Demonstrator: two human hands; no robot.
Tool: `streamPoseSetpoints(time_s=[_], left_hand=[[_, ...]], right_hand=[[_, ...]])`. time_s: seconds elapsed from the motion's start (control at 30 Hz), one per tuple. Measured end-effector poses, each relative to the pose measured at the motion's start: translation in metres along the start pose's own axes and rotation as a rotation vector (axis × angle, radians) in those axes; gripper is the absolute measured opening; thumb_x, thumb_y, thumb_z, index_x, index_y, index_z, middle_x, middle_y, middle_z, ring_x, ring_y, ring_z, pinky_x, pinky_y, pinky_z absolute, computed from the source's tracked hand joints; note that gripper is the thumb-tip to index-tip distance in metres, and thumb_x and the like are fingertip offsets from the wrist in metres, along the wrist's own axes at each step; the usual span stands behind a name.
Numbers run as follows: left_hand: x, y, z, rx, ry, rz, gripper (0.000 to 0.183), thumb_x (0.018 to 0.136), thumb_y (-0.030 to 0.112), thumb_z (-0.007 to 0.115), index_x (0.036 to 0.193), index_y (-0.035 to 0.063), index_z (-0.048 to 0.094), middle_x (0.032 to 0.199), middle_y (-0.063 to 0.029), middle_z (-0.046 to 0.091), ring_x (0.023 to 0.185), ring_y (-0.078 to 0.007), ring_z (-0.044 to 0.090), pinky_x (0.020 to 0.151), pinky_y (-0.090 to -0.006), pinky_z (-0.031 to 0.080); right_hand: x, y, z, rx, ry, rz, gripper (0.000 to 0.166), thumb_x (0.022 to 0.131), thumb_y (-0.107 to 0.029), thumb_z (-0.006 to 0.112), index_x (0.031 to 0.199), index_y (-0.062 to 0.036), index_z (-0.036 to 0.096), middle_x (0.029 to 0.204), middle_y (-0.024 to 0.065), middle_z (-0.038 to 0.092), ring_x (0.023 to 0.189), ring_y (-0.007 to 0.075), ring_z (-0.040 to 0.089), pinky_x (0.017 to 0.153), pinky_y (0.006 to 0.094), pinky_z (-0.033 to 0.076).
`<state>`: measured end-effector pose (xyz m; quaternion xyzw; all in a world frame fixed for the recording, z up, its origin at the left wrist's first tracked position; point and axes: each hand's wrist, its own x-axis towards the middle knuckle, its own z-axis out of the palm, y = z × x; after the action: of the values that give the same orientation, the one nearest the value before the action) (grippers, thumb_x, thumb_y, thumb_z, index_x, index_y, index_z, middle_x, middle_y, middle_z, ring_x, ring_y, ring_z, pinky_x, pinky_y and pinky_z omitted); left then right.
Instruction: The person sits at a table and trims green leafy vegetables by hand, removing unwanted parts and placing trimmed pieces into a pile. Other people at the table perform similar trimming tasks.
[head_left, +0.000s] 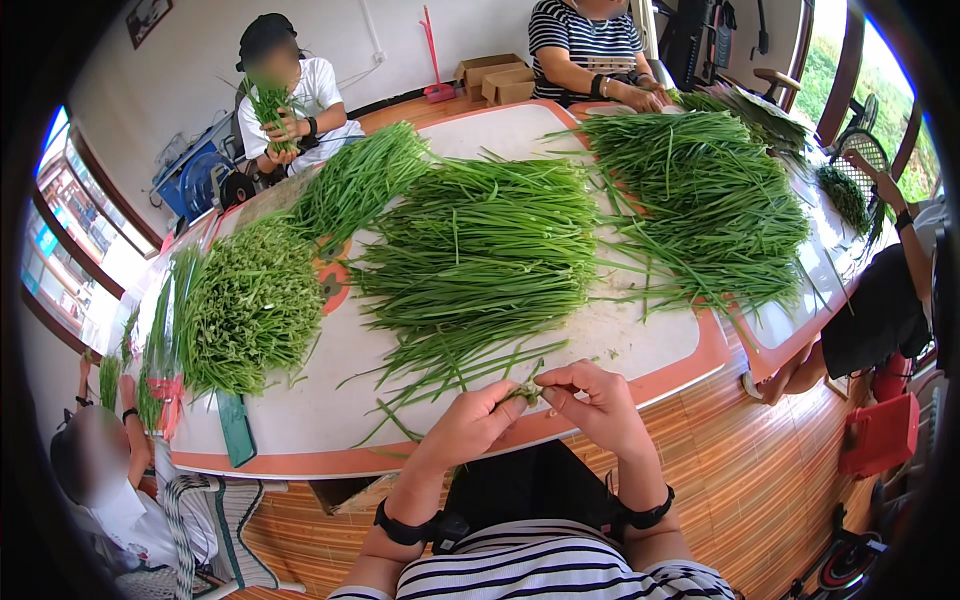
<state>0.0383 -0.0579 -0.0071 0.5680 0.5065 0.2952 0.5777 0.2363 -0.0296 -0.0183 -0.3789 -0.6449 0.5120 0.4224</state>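
Observation:
My left hand (480, 420) is closed around the ends of a few green stalks (529, 391) at the table's near edge. Close beside it on the right, my right hand (592, 401) pinches the same stalk ends between thumb and fingers. Just beyond my hands lies a wide pile of long green garlic chives (487, 240), with loose stalks straggling from its near side. A second pile of chives (705, 202) is at the right. On the left stands a dense heap of bundled chives (251, 307), their cut or budded ends facing up.
A teal phone (236, 427) lies near the table's front left edge (300, 463). Clear plastic with a pink ribbon (166, 397) is at the far left. Several people sit around the table, two across from me. A chair (225, 517) stands at lower left, a red container (879, 436) at right.

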Motion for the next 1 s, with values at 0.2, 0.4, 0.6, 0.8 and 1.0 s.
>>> streamPoseSetpoints(time_s=[0.2,0.4,0.6,0.8,1.0], left_hand=[[-0.001,0.002,-0.001,-0.166,0.038,0.009,0.018,0.098,0.018,0.049,0.09,0.0028,0.055,0.066,0.0039,0.047,0.058,-0.0048,0.043,0.053,-0.0207,0.039],[0.0,-0.009,0.0,-0.159,0.016,0.034,0.023,0.098,0.023,0.049,0.104,0.0027,0.057,0.065,0.0042,0.048,0.053,-0.0047,0.045,0.05,-0.0209,0.039],[-0.011,0.002,0.025,-0.209,-0.006,0.11,0.021,0.099,0.019,0.046,0.101,0.001,0.056,0.067,0.0026,0.047,0.054,-0.0056,0.044,0.05,-0.0208,0.039],[-0.011,-0.013,0.002,-0.353,0.12,0.034,0.024,0.1,0.021,0.045,0.108,0.0,0.054,0.071,0.0021,0.044,0.055,-0.0062,0.043,0.051,-0.0212,0.041],[-0.015,-0.004,-0.015,-0.328,0.229,0.126,0.025,0.099,0.02,0.047,0.107,-0.0019,0.055,0.071,0.0011,0.043,0.059,-0.0072,0.045,0.052,-0.0227,0.044]], right_hand=[[0.002,-0.011,0.002,-0.252,0.009,-0.143,0.016,0.08,-0.004,0.067,0.096,-0.003,0.069,0.081,0.0111,0.065,0.075,0.0243,0.059,0.066,0.0322,0.049],[0.003,-0.002,0.014,-0.424,0.1,-0.325,0.009,0.082,-0.003,0.064,0.09,-0.0014,0.061,0.079,0.0117,0.061,0.073,0.0291,0.056,0.068,0.036,0.047],[0.011,0.015,0.018,0.111,0.387,-0.057,0.008,0.086,-0.003,0.061,0.092,-0.0003,0.058,0.079,0.0099,0.061,0.068,0.0236,0.055,0.063,0.0303,0.046],[0.01,0.017,-0.024,-0.76,0.272,-0.133,0.009,0.081,-0.008,0.066,0.089,-0.0034,0.066,0.082,0.0101,0.063,0.079,0.0286,0.056,0.075,0.0367,0.047],[0.03,0.022,-0.011,-0.778,0.263,-0.323,0.015,0.075,-0.01,0.068,0.09,-0.0069,0.068,0.095,0.0074,0.059,0.099,0.031,0.05,0.084,0.039,0.043]])
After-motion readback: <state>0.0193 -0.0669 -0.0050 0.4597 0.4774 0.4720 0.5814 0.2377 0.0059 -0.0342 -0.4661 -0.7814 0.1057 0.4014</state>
